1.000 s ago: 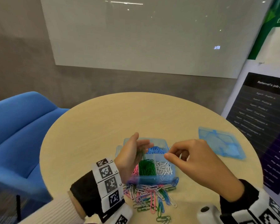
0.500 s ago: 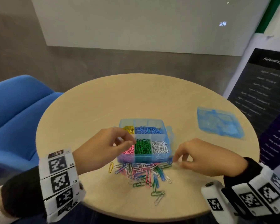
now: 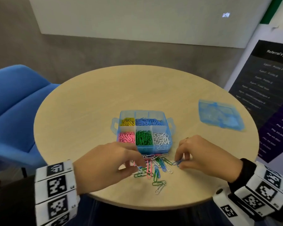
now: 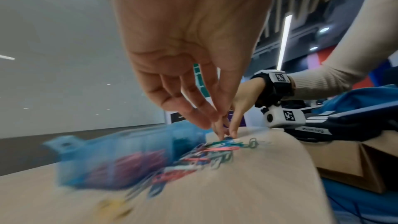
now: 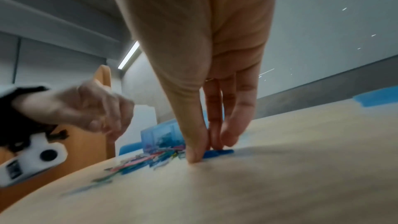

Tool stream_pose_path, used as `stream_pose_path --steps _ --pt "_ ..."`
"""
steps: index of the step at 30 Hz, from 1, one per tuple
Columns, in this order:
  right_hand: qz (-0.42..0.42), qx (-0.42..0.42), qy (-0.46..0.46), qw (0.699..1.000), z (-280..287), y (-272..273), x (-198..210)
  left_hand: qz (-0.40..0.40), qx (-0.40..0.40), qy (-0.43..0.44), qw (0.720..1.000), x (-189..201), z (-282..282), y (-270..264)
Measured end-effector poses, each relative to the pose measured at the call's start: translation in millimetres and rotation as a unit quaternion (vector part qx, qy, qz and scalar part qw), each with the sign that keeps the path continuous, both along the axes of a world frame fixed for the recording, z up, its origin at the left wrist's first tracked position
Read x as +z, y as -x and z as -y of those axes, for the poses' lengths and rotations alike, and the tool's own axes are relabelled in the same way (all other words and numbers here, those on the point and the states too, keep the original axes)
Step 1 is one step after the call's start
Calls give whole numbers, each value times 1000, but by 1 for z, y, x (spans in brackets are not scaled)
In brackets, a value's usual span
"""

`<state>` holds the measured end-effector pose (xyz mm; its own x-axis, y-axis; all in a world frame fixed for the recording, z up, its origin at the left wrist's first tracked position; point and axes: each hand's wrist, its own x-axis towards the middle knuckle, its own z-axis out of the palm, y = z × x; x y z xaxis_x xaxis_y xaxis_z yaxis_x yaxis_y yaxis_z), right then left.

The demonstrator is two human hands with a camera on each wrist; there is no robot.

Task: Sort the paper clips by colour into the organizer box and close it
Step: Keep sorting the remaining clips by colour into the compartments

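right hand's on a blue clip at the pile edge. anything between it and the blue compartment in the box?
Nothing visible blocks it. The right hand pinches the blue clip on the table. The organizer box is open, its lid lying apart to the right. The blue compartment is in the far row, behind the white clips.

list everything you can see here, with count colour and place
table: one, round, light wood, centre
organizer box: one, clear blue, open, mid-table; clips sorted yellow, blue, pink, green, white by compartment
lid: one, clear blue, flat on the table, far right
loose paper clips: a mixed pile, pink, green, blue, white, on the table in front of the box
blue paper clip: one, at the pile's right edge
chair: one, blue, left of the table
whiteboard: one, pale, on the back wall
poster: one, dark with text, right
ring: one, on a right-hand finger
left hand: fingers curled over the pile's left side
right hand: fingers pinching the blue paper clip
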<state>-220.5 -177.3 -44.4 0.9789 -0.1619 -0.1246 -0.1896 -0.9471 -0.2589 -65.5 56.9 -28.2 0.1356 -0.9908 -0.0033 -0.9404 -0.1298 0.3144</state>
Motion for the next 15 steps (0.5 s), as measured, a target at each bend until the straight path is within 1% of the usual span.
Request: stream_pose_path --steps 2,4,7,10,15 --pt "5 -1 -4 1000 -1 -1 -1 35 -27 -1 999 4 16 9" --pt "6 -6 -30 1000 -2 -1 -1 65 -54 -13 996 5 34 16" --pt "-33 -20 -59 998 -2 -2 1 104 -89 -47 989 1 56 22" --pt "-61 -14 -41 997 -3 -2 -1 148 -110 -81 980 -6 67 25" --pt "-43 -10 -32 998 -5 0 -3 165 -120 -99 974 -7 67 17"
